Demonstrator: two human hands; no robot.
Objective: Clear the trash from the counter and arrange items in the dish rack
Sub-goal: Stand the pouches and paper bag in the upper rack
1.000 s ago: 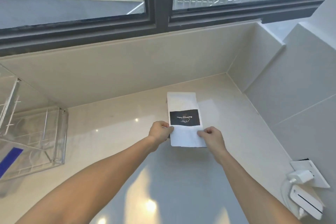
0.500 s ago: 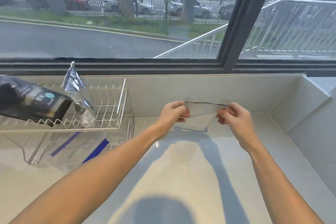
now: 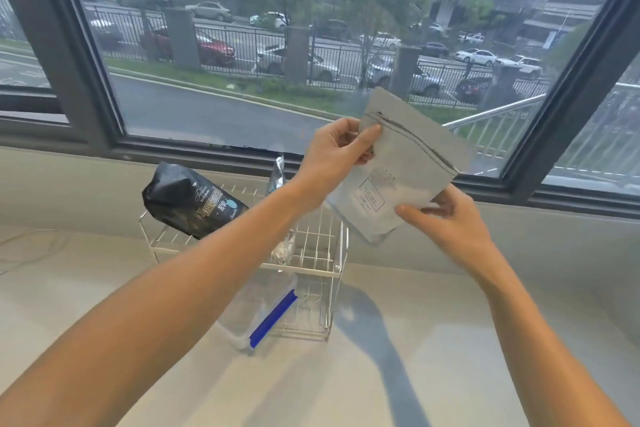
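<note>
A: Start nearest. What lies on the desk (image 3: 433,340) in front of the person?

B: A clear zip bag with a blue strip (image 3: 273,317) lies partly under the lower level of the wire dish rack (image 3: 332,253). The rest of what shows is bare pale surface crossed by shadows of the arms.

A: And the 2 hands?

B: Both grip a white pouch (image 3: 401,170), held in the air above and just right of the rack, tilted, its printed panel facing the person. The left hand (image 3: 334,158) pinches the upper left corner by the seal line, thumb on the front. The right hand (image 3: 446,215) holds the lower right edge, fingers curled behind it.

A: What already stands in the rack?

B: A black bag (image 3: 192,199) leans across the upper tier at the left, and a crumpled foil packet (image 3: 282,215) stands upright in the wires beside it. The slots to the right of the foil look free.

A: So how should the pouch go in?

B: Probably turn it edge down, line it up with a free slot on the right, and lower it between the wires with both hands steady. The pouch looks thin and floppy, so it may sag or tip unless it is seated deep. Beyond the rack is only the window (image 3: 311,45).
</note>
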